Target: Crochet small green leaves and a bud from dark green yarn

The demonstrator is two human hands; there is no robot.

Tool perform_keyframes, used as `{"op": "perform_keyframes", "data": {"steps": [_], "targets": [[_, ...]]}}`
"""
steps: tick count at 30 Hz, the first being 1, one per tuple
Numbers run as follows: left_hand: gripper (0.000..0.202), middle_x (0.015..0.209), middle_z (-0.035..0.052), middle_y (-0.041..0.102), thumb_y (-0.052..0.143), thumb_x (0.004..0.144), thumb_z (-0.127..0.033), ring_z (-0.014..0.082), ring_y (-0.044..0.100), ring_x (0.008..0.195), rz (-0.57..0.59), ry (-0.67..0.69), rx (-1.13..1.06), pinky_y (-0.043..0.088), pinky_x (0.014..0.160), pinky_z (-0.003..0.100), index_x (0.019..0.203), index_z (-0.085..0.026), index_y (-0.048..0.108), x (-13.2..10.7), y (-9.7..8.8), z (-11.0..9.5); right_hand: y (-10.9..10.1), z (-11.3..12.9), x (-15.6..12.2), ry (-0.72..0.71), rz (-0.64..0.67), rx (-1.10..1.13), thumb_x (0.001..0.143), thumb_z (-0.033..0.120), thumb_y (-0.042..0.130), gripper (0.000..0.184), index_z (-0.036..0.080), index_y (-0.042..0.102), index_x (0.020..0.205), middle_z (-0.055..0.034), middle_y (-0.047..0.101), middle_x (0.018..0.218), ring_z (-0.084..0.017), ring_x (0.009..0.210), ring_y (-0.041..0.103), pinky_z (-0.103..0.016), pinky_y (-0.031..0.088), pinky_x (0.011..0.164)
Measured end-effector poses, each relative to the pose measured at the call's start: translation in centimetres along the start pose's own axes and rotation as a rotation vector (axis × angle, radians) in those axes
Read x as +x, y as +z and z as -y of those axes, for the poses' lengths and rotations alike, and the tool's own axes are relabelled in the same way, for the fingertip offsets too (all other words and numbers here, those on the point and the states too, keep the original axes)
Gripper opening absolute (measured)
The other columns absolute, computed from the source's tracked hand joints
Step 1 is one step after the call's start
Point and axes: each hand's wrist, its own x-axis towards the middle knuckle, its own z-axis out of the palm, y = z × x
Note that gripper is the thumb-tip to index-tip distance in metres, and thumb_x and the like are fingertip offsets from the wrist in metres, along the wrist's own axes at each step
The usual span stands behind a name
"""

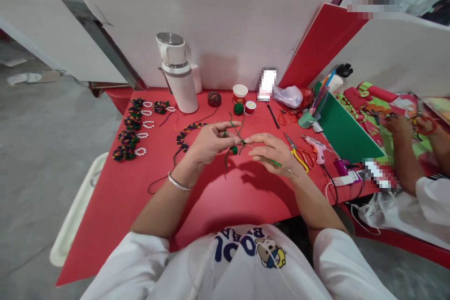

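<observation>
While the left grip [213,143] pinched a small green yarn piece [243,142] above the red tabletop [116,215], the right grip [272,149] held a slim green-handled metal hook [277,163]. The piece looked unfinished, ends loose; six multicoloured, bead-looped yarn bundles [132,123], seemingly complete, lay toward nine o'clock. Room opened toward six, before the near edge; yellow-handled pliers [294,149] crowded three.

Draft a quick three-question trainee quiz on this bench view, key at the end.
1. Which hand holds the green-handled hook?
2. True or false: the pink glue gun lies to the left of the white flask.
3. Fill in: the yarn ball just in front of the paper cup is ____ in colour.

Key:
1. The right hand.
2. False.
3. Green.
</observation>
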Motion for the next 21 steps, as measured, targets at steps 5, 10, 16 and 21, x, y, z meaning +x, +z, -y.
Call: {"op": "perform_keyframes", "data": {"steps": [5,10,16,21], "targets": [[0.065,0.068,0.0015,0.075,0.089,0.062,-0.016,0.0083,0.058,0.054,0.011,0.028,0.043,0.037,0.05,0.02,0.124,-0.007,0.073,-0.3,0.3,-0.3,-0.9,0.2,-0.2,0.091,0.038,0.119,0.102,0.022,0.062,0.01,0.022,0.071,0.106,-0.0128,0.075,0.126,-0.02,0.116,0.074,-0.038,0.062,0.098],[0.064,0.065,0.0006,0.073,0.089,0.058,-0.012,0.009,0.058,0.051,0.056,0.017,0.003,0.036,0.046,0.019,0.12,-0.008,0.075,-0.4,0.7,-0.7,-0.2,-0.5,-0.7,0.263,-0.077,0.538,0.104,0.033,0.062,0.016,0.024,0.074,0.099,-0.0088,0.078,0.118,-0.02,0.11,0.076,-0.04,0.063,0.098],[0.063,0.063,-0.0021,0.068,0.095,0.056,-0.021,0.0068,0.054,0.046,0.059,0.004,-0.087,0.03,0.041,0.018,0.116,-0.011,0.077,-0.1,1.3,0.0,4.4,-0.9,-1.3,0.41,-0.382,0.729,0.102,0.046,0.062,0.023,0.028,0.076,0.098,-0.0068,0.075,0.114,-0.019,0.101,0.075,-0.041,0.065,0.089],[0.061,0.068,-0.0031,0.067,0.097,0.057,-0.022,0.0045,0.05,0.043,0.004,0.048,-0.103,0.031,0.04,0.018,0.115,-0.014,0.078,0.0,1.4,0.2,5.7,-0.1,-1.1,0.418,-0.446,0.422,0.101,0.043,0.066,0.018,0.032,0.079,0.103,-0.0058,0.073,0.114,-0.02,0.11,0.071,-0.041,0.062,0.097]]}}
